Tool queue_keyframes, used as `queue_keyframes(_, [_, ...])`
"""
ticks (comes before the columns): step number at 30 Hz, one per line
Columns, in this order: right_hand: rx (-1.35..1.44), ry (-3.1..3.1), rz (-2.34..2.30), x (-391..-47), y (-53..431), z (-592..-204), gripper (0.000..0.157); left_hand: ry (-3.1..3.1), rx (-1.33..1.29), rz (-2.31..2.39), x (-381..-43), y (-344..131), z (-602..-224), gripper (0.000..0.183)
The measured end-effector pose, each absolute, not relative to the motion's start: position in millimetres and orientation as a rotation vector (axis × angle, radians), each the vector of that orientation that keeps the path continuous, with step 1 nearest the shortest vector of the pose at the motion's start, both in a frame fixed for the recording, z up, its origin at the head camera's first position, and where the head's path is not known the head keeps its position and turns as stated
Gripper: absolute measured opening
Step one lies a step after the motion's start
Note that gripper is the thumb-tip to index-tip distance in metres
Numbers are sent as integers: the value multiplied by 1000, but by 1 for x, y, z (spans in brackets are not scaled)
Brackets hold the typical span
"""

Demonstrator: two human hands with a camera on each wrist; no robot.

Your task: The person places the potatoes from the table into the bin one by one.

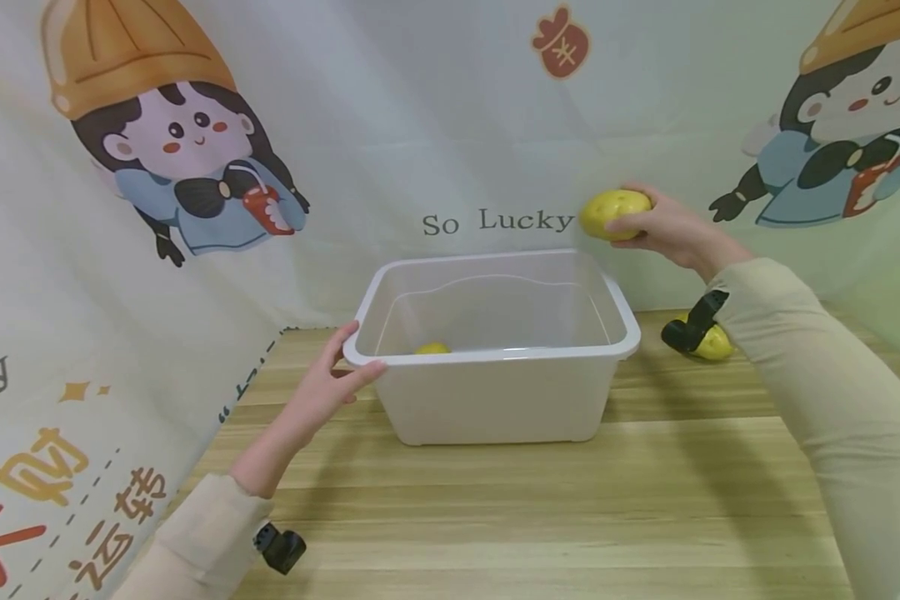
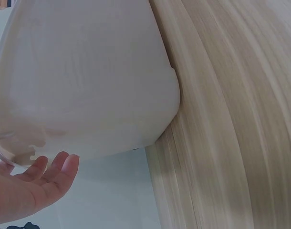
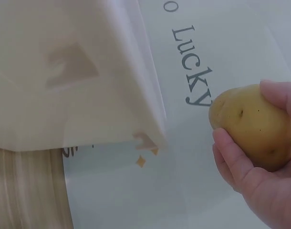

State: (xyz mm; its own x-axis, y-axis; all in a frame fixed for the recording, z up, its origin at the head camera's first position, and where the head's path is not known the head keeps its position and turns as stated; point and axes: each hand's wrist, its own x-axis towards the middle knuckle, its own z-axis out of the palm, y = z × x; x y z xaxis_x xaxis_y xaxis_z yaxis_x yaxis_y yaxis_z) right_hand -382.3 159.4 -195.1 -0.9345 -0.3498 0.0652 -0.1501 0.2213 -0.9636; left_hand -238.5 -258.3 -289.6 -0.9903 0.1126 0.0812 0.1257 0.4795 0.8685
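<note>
A yellow-skinned potato [image 1: 615,214] is held up in my right hand [image 1: 671,227], above the right back corner of a white plastic bin [image 1: 498,400]. Fingers and thumb grip the potato [image 3: 253,126] from both sides in the right wrist view. My left hand [image 1: 328,379] holds the bin's front left corner, with the thumb over the rim and the fingers at its side. From the left wrist, the fingers [image 2: 57,174] show curled just beneath the rim. Inside the bin, another potato [image 1: 432,348] peeks above the front rim, mostly hidden.
Right of the bin, a potato [image 1: 715,343] lies on the wooden table [image 1: 510,517], partly covered by the black wrist camera [image 1: 693,325]. A printed cloth [image 1: 390,108] with cartoon figures hangs behind and along the left side.
</note>
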Motion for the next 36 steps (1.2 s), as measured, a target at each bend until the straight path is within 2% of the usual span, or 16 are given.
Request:
queue_keyframes(24, [-477, 2290, -1782, -385, 121, -181, 76, -2673, -215, -1573, -240, -259, -289, 76])
queue_keyframes(36, [-473, 2253, -1799, -389, 99, -189, 74, -2676, -210, -1575, -239, -258, -292, 76])
